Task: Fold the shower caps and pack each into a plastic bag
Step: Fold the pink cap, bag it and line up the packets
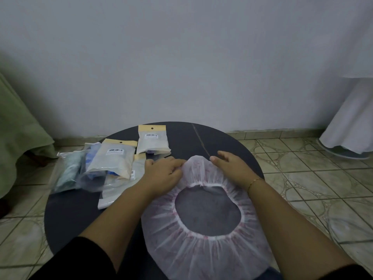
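A translucent white shower cap [193,253] with a pink pattern lies spread on the round dark table [68,215], its elastic opening facing up. My left hand [163,174] pinches the cap's far left edge with curled fingers. My right hand [230,168] rests flat on the cap's far right edge, fingers extended. To the left lie several plastic bags with beige header cards: one [152,141] at the back, one [113,158] over blue contents, and a flat one [113,190] partly under my left forearm.
A clear bag with greenish contents [66,174] hangs over the table's left edge. A green cloth [18,134] drapes at far left, white fabric [351,122] at far right. A grey wall stands behind; tiled floor [302,178] surrounds the table.
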A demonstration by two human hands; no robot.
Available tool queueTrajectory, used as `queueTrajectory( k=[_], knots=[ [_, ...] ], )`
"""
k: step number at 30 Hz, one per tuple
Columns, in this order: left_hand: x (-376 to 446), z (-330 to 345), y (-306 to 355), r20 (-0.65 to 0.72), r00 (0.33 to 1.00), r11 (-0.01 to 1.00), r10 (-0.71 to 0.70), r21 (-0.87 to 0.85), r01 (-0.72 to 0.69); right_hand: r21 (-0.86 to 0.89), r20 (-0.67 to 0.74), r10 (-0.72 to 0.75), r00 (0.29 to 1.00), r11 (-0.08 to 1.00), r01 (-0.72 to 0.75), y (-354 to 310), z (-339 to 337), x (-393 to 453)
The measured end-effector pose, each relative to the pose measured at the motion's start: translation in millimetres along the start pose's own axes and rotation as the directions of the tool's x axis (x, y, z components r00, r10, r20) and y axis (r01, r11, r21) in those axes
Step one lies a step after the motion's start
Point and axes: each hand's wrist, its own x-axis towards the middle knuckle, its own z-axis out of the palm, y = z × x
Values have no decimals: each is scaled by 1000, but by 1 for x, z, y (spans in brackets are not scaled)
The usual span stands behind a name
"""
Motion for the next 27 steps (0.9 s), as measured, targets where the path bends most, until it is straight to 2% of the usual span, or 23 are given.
queueTrajectory(
  k=[2, 4, 9, 15, 19, 22, 25, 27],
  knots=[
    [1, -2, 0, -18, 1000, 999, 3, -51, -4, -36, -6, 16, 1000, 999, -16, 3, -1, 5],
    [0, -4, -3, -27, 997, 995, -66, -83, 64, -20, -43, 48, 998, 999, -49, 9, -3, 9],
    [0, -4, -14, 34, 975, 976, -220, 4, 220, 77, -136, 118, 984, 991, -109, 18, -9, 11],
    [5, -2, -21, -13, 957, 956, -291, -56, 289, 78, -256, 158, 954, 987, -143, 28, -17, 12],
    [6, -2, -16, -32, 944, 945, -328, -17, 328, -14, -299, 116, 947, 992, -125, 28, -17, 10],
    [4, 1, -15, -67, 941, 943, -333, -4, 334, -13, -312, 80, 947, 996, -88, 27, -16, 8],
    [3, 7, -16, -117, 931, 935, -346, -130, 331, -38, -345, 76, 936, 995, -95, 30, -19, 7],
    [2, 6, -12, -174, 901, 910, -398, -196, 365, -133, -396, 68, 916, 982, -130, 31, -23, 7]
  ],
)
